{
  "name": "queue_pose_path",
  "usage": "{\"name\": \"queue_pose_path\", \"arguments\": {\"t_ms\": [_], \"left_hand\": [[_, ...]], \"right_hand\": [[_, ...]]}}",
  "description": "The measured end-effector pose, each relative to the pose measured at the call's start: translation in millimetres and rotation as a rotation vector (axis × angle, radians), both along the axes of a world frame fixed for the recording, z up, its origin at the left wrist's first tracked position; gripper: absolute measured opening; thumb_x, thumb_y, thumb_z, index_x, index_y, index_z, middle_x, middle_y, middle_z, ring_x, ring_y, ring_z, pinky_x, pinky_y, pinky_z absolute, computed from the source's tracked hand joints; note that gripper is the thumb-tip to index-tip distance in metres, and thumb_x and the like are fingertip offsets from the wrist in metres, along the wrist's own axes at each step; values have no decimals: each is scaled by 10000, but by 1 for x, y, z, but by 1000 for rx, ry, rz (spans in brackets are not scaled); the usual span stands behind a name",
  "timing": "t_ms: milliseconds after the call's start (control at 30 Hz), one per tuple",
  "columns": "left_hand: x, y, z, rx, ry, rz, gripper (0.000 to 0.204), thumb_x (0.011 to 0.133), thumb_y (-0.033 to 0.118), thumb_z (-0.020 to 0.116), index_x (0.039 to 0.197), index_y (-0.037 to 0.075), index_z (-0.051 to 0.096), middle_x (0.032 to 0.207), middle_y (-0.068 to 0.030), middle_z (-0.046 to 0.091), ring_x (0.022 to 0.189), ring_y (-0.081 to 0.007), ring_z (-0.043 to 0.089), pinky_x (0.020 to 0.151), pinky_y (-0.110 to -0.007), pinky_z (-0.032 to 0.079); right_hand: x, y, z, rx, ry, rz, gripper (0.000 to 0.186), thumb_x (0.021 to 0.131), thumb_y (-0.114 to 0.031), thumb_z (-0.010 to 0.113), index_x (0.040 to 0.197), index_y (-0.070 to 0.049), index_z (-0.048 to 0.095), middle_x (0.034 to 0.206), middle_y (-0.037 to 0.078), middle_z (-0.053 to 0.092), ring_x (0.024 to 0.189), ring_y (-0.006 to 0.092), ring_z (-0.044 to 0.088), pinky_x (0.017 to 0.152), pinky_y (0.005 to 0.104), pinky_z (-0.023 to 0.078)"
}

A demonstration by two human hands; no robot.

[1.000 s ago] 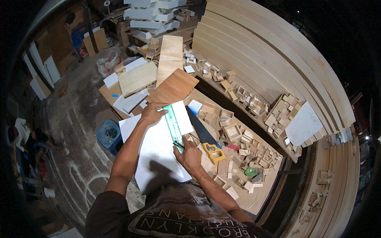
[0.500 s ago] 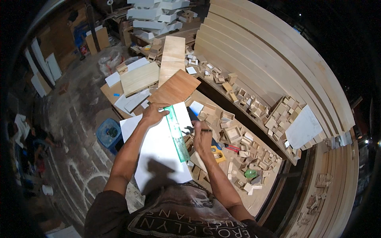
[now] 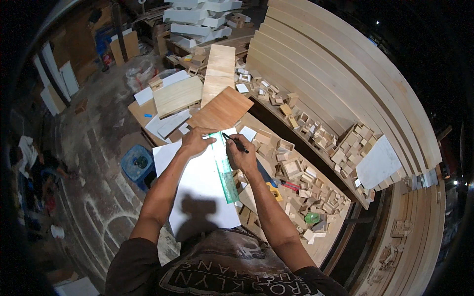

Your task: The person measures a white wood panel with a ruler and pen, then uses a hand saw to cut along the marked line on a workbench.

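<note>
A large white sheet slants across the near end of the cluttered worktop. Along its right side lies a green see-through ruler. My left hand clamps the ruler's far end against the sheet, thumb on the ruler and fingers bent at the far edge. My right hand grips a slim black pen just right of the ruler. The pen's tip is at the sheet near the ruler's far end; whether it touches is too small to tell.
Brown and pale boards lie beyond the sheet. Small wooden boxes and offcuts crowd the right, with red-handled pliers and a yellow tool. A blue bin stands left. Long planks are stacked at the far right.
My right hand has moved away from me, up along the ruler, and turned the pen so its tip points at the sheet. My left hand has stayed on the ruler.
</note>
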State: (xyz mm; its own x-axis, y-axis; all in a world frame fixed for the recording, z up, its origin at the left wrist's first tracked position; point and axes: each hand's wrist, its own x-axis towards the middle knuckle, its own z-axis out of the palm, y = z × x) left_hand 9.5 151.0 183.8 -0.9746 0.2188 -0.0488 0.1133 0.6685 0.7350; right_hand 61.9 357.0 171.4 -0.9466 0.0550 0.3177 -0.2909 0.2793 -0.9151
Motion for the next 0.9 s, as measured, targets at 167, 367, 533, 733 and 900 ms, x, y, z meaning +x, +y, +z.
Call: {"name": "queue_pose_path", "arguments": {"t_ms": [167,367,533,733,900], "left_hand": [[3,2,7,-22,-32,2,373,861,328,781,1229,283,739,1246,-124,709,1143,-292,667,998,-382,494],[0,-2,1,20,-32,-14,374,861,315,782,1231,277,739,1241,-126,711,1139,-284,670,989,-380,500],[7,-5,7,-28,-13,25,376,862,303,782,1234,272,738,1230,-133,715,1115,-289,679,980,-379,507],[-2,-16,-12,59,-30,10,375,862,298,781,1233,268,738,1257,-124,703,1142,-288,667,994,-388,498],[0,-10,-13,45,37,-13,373,863,296,775,1232,258,739,1233,-120,713,1125,-286,676,976,-390,504]], "right_hand": [[3,-1,4,49,-46,18,312,940,-234,659,1117,22,684,931,215,719,854,263,699,787,364,530],[5,-2,16,174,28,37,303,927,-223,637,1092,24,696,956,250,717,873,372,713,783,397,539],[34,8,22,275,-61,113,248,911,-191,626,1025,11,713,906,239,714,844,395,703,764,419,537],[61,7,7,422,35,74,245,898,-161,631,1082,-17,703,996,238,708,922,420,677,809,471,537],[15,-4,28,440,117,58,237,911,-172,626,1059,-2,699,1000,251,701,954,434,661,832,485,527]]}}
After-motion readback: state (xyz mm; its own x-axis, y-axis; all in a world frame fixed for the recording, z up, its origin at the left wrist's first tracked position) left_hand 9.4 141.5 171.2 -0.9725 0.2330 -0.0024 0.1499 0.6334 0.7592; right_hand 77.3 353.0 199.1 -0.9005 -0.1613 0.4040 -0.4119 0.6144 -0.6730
